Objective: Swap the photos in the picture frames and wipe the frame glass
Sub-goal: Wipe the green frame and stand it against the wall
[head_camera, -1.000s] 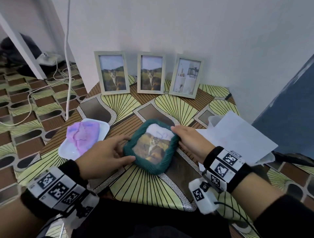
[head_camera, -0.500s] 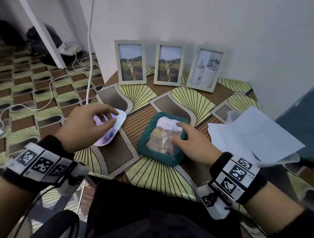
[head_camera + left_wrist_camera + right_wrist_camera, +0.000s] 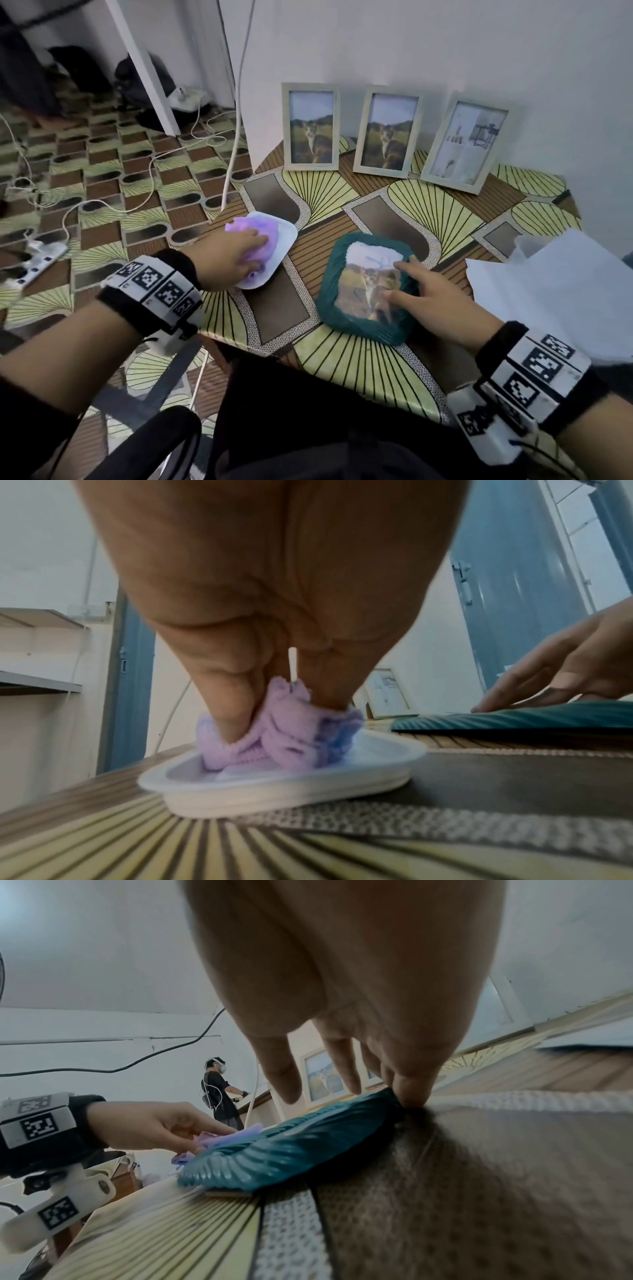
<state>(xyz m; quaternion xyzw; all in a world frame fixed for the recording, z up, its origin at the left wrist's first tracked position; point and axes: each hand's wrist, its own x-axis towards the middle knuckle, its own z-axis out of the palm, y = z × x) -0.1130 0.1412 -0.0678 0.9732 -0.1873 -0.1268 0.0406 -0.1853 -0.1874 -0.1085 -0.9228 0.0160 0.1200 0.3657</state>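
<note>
A teal ribbed frame with a cat photo lies flat on the table near its front edge. My right hand rests on its right side, fingers straight and spread, fingertips pressing the frame. My left hand reaches into a white tray at the left and pinches a crumpled purple cloth between thumb and fingers. Three pale upright frames lean on the wall: two with cat photos and one with a pale room picture.
White paper sheets lie at the table's right side. The table's left edge runs just past the tray. White cables trail over the patterned floor at left. Another person stands far off.
My left hand left the teal frame, moved left to the tray and closed on the purple cloth. My right hand shifted from the frame's top right corner onto its right side.
</note>
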